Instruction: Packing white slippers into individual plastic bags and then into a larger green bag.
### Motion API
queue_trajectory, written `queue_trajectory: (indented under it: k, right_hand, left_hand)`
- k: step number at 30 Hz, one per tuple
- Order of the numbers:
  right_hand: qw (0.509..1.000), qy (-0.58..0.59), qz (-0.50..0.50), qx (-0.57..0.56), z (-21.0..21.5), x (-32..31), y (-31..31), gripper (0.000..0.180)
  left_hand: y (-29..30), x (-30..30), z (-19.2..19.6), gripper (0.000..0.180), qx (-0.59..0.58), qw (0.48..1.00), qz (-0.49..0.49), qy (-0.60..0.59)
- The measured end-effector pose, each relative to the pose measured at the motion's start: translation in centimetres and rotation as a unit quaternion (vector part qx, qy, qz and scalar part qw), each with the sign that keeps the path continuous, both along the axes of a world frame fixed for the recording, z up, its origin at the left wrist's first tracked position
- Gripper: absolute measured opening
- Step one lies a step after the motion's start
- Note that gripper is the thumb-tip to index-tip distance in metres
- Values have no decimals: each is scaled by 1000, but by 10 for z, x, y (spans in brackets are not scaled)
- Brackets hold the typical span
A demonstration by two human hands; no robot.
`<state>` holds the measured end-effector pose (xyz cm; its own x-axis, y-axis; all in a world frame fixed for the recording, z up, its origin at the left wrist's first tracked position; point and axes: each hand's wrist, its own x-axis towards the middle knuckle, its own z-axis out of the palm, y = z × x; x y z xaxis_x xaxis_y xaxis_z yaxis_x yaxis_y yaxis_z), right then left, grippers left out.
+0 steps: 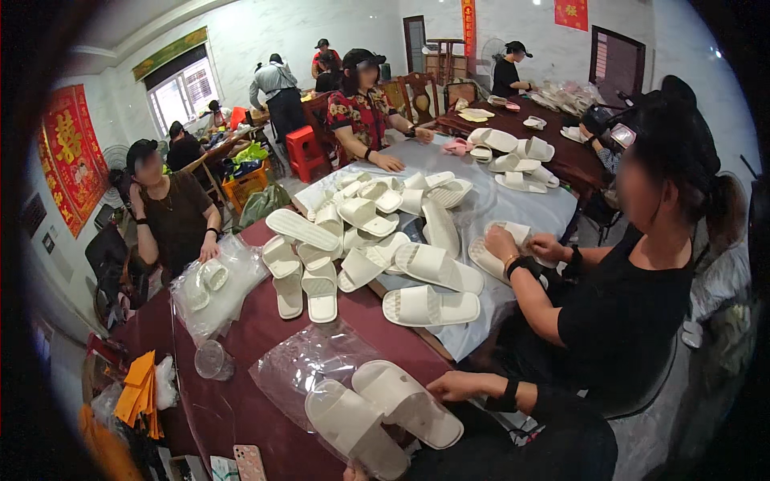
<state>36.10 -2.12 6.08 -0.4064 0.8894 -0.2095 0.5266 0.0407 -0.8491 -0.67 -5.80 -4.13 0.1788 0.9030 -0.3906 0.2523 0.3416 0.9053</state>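
Far side: slipper heap [365, 215], bag [282, 365].
Near slippers [350, 421]: lengthwise far-left to near-right.
Right hand [455, 386]: curled, hold unclear.
Left hand [353, 473]: unclear.

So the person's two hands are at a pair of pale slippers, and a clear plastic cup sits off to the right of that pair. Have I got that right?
Not quite: the head view shows the clear plastic cup to the left of that pair, not the right. The left hand and right hand are indeed at the pale slippers.
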Motion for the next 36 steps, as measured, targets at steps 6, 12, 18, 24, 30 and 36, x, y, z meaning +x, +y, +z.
queue_trajectory:
  k: [6, 12, 18, 24, 30, 36]
  right_hand:
    - [997, 3, 56, -49, -12, 8, 3, 25]
    - [980, 74, -65, -174, -8, -9, 9, 19]
    - [967, 241, -73, 40, 61, -50, 58, 15]
    - [943, 313, -101, 57, 152, -57, 101, 20]
    - [939, 336, 26, 72, 208, -84, 86, 16]
    - [878, 459, 86, 103, 216, -142, 75, 15]
  left_hand:
    - [-1, 6, 17, 37, -30, 999, -16, -22]
    - [17, 13, 32, 47, -3, 998, -11, -63]
    - [70, 60, 199, 33, 384, 923, -3, 31]
    - [89, 10, 227, 44, 165, 944, 197, -205]
    - [45, -26, 269, 44, 263, 914, 261, -165]
    - [-20, -90, 292, 34, 456, 811, 299, 211]
